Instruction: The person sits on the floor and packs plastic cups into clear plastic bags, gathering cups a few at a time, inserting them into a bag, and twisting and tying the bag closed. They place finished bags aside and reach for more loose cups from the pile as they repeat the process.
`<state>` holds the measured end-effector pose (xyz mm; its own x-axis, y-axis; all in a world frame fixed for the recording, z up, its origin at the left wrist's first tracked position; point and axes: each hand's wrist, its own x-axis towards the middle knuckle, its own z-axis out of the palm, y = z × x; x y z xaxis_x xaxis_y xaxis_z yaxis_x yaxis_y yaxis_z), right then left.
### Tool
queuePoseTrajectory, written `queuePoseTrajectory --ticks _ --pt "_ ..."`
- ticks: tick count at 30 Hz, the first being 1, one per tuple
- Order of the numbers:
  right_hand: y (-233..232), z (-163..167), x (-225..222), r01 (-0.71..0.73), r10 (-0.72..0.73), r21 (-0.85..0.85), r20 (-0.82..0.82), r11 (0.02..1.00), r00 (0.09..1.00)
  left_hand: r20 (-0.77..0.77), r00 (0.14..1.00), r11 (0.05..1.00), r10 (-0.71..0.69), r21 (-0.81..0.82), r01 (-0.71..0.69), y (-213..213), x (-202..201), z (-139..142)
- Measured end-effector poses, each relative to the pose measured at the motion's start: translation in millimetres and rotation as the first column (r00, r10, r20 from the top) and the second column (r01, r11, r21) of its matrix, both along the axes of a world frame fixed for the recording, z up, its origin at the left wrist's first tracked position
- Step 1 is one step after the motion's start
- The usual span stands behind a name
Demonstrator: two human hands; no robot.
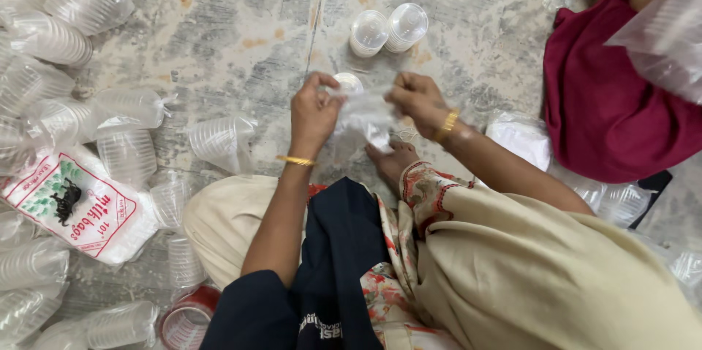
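Two hands work at mid-frame over a grey mottled floor (241, 35). Person sits on the floor, cream trousers and a dark cloth across the lap nearest the camera; one bare foot (393, 162) pokes out just below the hands.

Left hand (314, 112): fingers closed, thumb and forefinger pinching the left edge of a clear bag (363, 117). Gold bangle at the wrist.

Right hand (418, 100): fingers curled shut on the bag's right edge. Gold bangle here too.

Bag hangs stretched between both hands, crumpled, sagging a little toward the foot. It touches both sets of fingertips and lies directly above the foot. A small round white lid (348, 82) shows just behind the bag's top edge, beside the left thumb; cannot tell whether it is inside the bag or on the floor.

Left of the lap: a printed white packet (77, 207) flat on the floor, ringed by many bagged stacks of clear cups (219, 141). A red-rimmed stack lies near the left elbow.

Beyond the hands, well apart: two cup stacks (387, 28) side by side on the floor, mouths up toward the camera. Two more at the top edge, cut off.

Far right: another person in dark red cloth (607, 101), with a clear bag of cups at the frame edge.
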<state>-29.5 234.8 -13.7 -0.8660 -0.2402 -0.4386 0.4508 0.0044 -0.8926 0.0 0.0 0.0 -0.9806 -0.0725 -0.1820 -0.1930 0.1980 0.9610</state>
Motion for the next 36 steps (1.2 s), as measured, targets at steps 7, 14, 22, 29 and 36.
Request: queuePoseTrajectory --ticks 7,14,22,29,36 --pt "-100.3 -48.2 -28.9 0.162 -0.093 0.332 -0.215 0.929 0.972 -0.091 0.956 0.913 0.279 -0.284 -0.294 -34.4 -25.5 -52.8" --pt "-99.4 -22.6 3.7 0.187 0.052 0.526 -0.405 0.83 0.913 -0.182 0.976 0.877 0.122 -0.44 -0.192 -28.2 -14.9 -74.3" --pt "-107.1 -14.0 11.6 0.139 -0.146 -0.074 -0.104 0.987 0.984 0.217 0.974 0.871 0.069 0.463 -0.165 -34.0 -13.2 -44.5" --pt "-85.5 27.9 -20.1 -0.137 0.126 -0.046 -0.182 0.99 0.975 0.124 0.885 0.658 -0.449 0.715 0.234 -51.0 1.8 18.5" --pt "-54.5 125.5 -5.2 0.027 0.814 0.857 -0.499 0.515 0.296 -0.434 0.847 0.952 -0.306 -0.141 0.272 -75.7 7.9 79.3"
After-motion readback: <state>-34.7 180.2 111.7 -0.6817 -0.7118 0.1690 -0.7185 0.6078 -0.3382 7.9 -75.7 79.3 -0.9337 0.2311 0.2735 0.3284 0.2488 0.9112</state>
